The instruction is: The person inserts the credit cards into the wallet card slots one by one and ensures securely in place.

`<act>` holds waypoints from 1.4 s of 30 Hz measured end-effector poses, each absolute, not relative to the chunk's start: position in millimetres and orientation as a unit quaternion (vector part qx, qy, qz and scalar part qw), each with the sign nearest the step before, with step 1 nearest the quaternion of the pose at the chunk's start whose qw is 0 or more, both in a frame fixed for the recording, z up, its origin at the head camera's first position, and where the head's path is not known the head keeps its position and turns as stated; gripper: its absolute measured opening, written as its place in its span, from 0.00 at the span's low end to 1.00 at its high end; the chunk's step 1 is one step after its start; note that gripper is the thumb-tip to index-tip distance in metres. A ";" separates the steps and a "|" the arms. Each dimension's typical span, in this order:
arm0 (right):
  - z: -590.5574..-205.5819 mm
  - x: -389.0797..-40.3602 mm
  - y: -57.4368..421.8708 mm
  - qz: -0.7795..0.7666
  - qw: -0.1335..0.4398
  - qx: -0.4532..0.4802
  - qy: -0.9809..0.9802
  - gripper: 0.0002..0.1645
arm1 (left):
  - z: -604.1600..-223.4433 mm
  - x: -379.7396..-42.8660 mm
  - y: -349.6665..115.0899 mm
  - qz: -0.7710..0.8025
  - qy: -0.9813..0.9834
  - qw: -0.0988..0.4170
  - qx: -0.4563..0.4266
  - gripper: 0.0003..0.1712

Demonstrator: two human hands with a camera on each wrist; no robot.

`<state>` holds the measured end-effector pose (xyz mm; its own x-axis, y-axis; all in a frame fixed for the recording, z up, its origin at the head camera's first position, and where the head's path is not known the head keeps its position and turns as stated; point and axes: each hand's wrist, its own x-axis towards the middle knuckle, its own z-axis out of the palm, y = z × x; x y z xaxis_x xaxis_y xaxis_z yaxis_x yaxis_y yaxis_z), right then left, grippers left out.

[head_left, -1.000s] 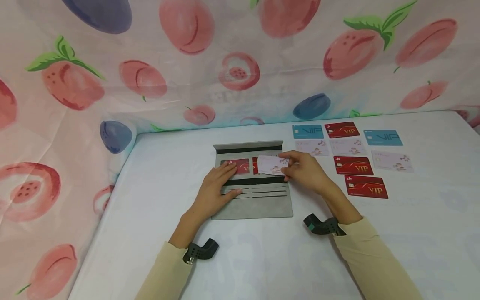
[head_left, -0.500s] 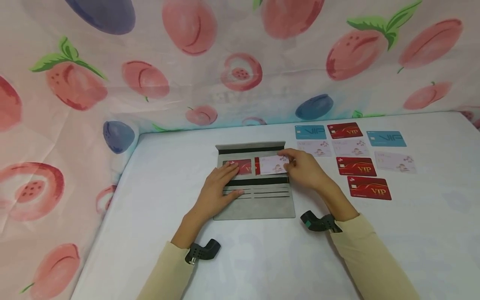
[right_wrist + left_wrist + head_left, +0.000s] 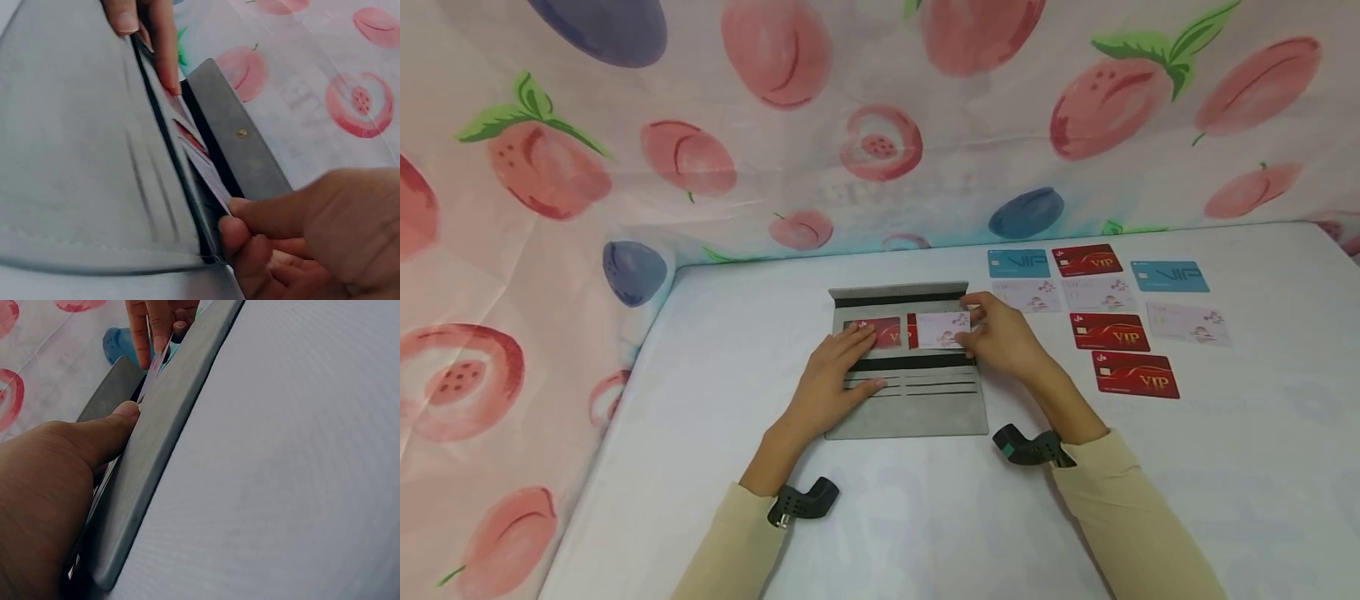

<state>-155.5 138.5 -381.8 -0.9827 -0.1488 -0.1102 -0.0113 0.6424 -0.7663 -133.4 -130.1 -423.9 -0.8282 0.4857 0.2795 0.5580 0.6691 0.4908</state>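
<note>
The grey wallet (image 3: 907,422) looks matt and leather-like on my remote feed — its snap (image 3: 242,133) shiny metal — the cards (image 3: 1137,374) smooth plastic, the sleeves (image 3: 1131,518) matt cloth, the backdrop (image 3: 775,175) creased and cloth-like.

Straight ahead of me hangs the fruit-print cloth (image 3: 775,167), pale and creased, and it's round on my left as well! Pink peaches (image 3: 691,158) all over it, green leaves (image 3: 533,96) sprouting from some, dark blue plums (image 3: 1026,213) in among them, and there's a halved fruit (image 3: 881,143) showing its speckled centre! Blue tints the foot. And below me, the white worktop (image 3: 895,533), its far edge right along that cloth!
</note>
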 end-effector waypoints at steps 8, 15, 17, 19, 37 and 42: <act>-383.6 -155.6 134.2 -0.432 0.048 -0.015 0.900 0.27 | -423.5 -134.0 -129.4 -0.286 -0.912 0.060 -0.287 0.38; -381.0 -156.5 130.8 -0.429 0.033 -0.040 0.902 0.27 | -421.7 -134.5 -129.2 -0.288 -0.911 0.064 -0.287 0.38; -380.7 -156.9 130.4 -0.423 0.034 -0.046 0.904 0.27 | -421.5 -134.6 -129.1 -0.287 -0.911 0.064 -0.288 0.38; -380.2 -157.1 130.1 -0.418 0.035 -0.050 0.906 0.28 | -421.6 -134.7 -129.0 -0.286 -0.912 0.063 -0.288 0.38; -384.3 -155.1 122.4 -0.441 0.042 -0.044 0.895 0.31 | -422.3 -133.6 -129.7 -0.287 -0.912 0.061 -0.286 0.39; -386.8 -154.7 122.4 -0.445 0.056 -0.058 0.892 0.36 | -423.4 -133.6 -130.5 -0.284 -0.915 0.054 -0.281 0.39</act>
<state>-154.7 122.4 -386.8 -0.9871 -0.1529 -0.0475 -0.0540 0.5974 -0.8001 -133.6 -130.5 -423.4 -0.8366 0.4834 0.2577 0.5444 0.6814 0.4892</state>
